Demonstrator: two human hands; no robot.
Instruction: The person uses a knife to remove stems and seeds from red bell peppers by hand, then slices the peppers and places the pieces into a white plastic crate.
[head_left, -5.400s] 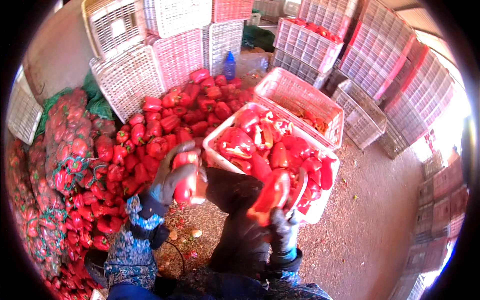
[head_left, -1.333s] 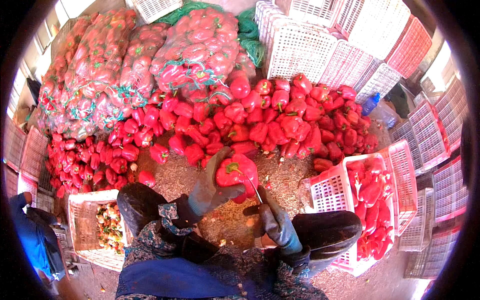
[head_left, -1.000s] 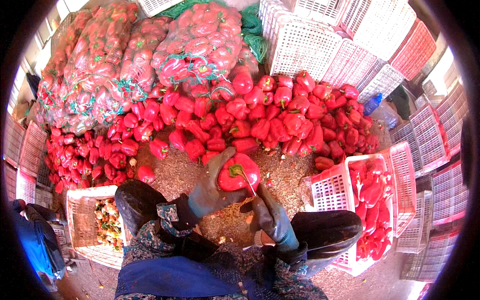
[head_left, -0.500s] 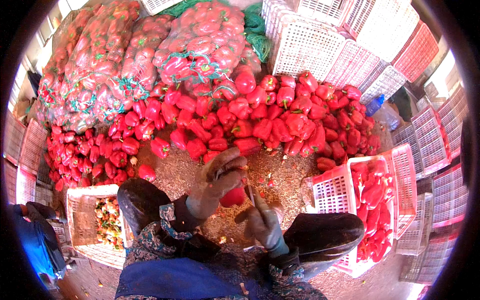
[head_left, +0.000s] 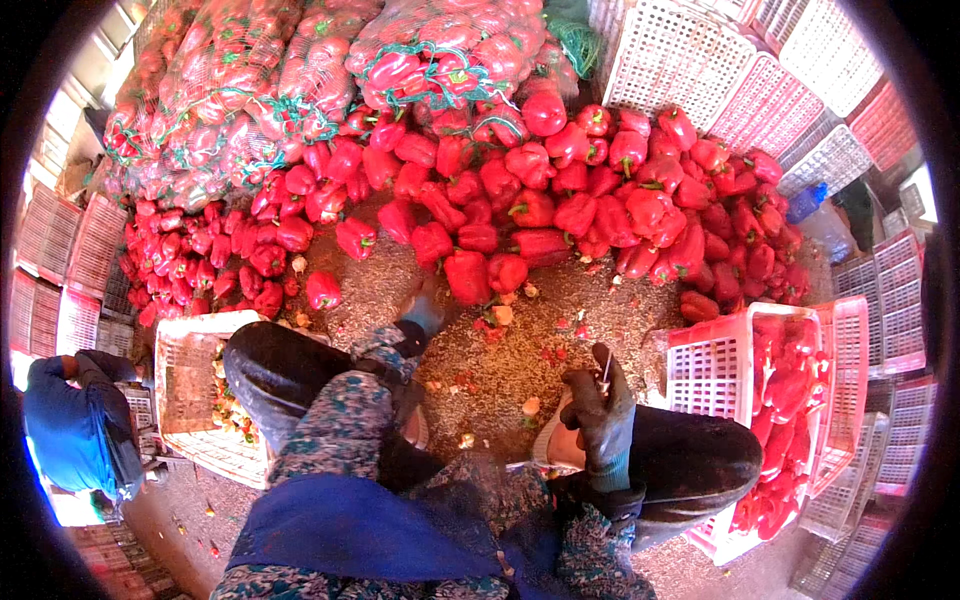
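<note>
In the head view, your left hand (head_left: 425, 308) was at the front edge of the pile (head_left: 610, 200) of red peppers, just beside the nearest pepper (head_left: 467, 277). That hand was blurred; whether its fingers were open, closed or touching the pepper could not be told. Your right hand (head_left: 605, 410), gloved, was above your right leg, well apart from the pile. Its fingers were closed on a small knife (head_left: 606, 364), the blade pointing up and away from you.

The pile spread across the floor (head_left: 490, 370) in front of you, with one loose pepper (head_left: 322, 290) lying near its left part. Scraps (head_left: 531, 406) lay between your legs. Net sacks (head_left: 450, 50) of peppers stood behind the pile at left; stacked crates (head_left: 675, 65) stood behind it at right, with a blue bottle (head_left: 806, 203) near its right end.

Beside your right leg was a white crate (head_left: 705, 375) containing red pepper pieces (head_left: 785, 400), a pink crate (head_left: 848, 390) just beyond it. Beside your left leg was another crate (head_left: 200, 355), holding trimmings (head_left: 238, 415). A co-worker (head_left: 75, 430) in blue was bent over at far left.
</note>
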